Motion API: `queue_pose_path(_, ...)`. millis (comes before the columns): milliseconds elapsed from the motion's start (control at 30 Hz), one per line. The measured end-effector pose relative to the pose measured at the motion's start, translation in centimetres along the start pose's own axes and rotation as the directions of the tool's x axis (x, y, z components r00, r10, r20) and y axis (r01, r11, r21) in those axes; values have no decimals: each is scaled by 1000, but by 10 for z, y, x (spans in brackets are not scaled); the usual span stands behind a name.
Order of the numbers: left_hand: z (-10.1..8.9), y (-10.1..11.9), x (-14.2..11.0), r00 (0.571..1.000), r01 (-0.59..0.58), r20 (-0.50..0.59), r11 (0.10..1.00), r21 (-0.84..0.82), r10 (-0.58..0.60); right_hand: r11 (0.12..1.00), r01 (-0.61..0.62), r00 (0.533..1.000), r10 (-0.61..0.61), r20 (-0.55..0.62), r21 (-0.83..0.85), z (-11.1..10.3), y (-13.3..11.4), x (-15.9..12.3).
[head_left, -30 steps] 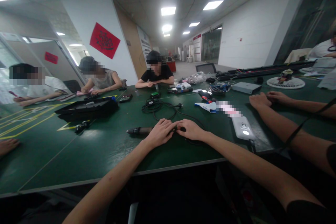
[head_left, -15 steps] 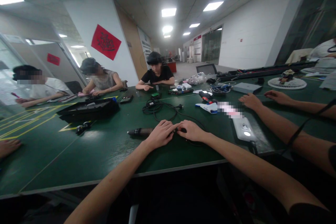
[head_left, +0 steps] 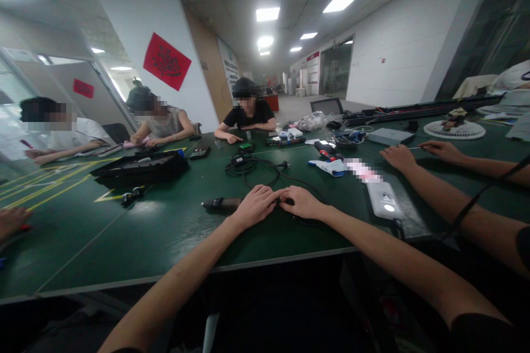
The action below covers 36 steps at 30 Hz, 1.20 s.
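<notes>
A corded electric screwdriver point(head_left: 219, 204) with a black nose and brownish body lies on the green table, its tip pointing left. My left hand point(head_left: 257, 205) is closed over the rear part of its body and hides that part. At the tail end, my right hand point(head_left: 304, 203) pinches a small black piece that looks like the cable connector, its fingertips touching those of my left hand. Beyond both hands a black power cable point(head_left: 248, 165) lies in loose coils, with a plug point(head_left: 283, 165) at its right.
A black tray point(head_left: 138, 168) stands to the left. On the right are a white-and-blue packet point(head_left: 329, 167), a white lit device point(head_left: 384, 201) and another person's hands point(head_left: 399, 157) holding a thin tool. Several people sit around the table; another hand point(head_left: 14, 222) shows at the left edge.
My hands stay almost in place around the screwdriver, with slight finger movement. At the left edge the other person's hand has shifted, and something red now shows beside it.
</notes>
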<state>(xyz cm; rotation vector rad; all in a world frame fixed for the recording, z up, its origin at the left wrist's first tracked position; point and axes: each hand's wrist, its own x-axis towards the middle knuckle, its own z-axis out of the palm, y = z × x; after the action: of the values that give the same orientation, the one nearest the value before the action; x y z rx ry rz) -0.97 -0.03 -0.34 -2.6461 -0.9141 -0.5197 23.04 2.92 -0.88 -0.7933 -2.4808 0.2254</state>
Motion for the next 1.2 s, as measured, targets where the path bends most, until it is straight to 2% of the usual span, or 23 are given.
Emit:
queue_pose_path(233, -3, -1, -3, 1000, -27, 10, 1000, -14, 27, 1000, -6, 1000, 6, -16, 4, 1, -1, 0)
queue_pose_path(400, -2, -2, -2, 1000, -5, 8, 1000, 6, 5, 1000, 3, 1000, -3, -12, 8, 0, -2, 1)
queue_pose_path(533, -2, -1, -2, 999, -38, 13, 999, -5, 38, 1000, 9, 1000, -9, -16, 17, 0, -1, 1)
queue_pose_path(733, -2, -1, 0, 1000, -6, 13, 1000, 5, 6, 1000, 16, 1000, -16, -2, 22, -2, -2, 1)
queue_pose_path(867, -2, -1, -1, 999, -36, 6, 999, -6, 36, 1000, 14, 1000, -14, -7, 15, -2, -3, 1)
queue_pose_path(1100, 5, -5, 2, 1000, -26, 19, 993, 113, 24, 1000, 0, 1000, 0, 10, 8, -2, -3, 1)
queue_pose_path(1200, 2, -3, 1, 999, -34, 15, 994, 108, 33, 1000, 7, 1000, -7, 8, 3, -2, -2, 0)
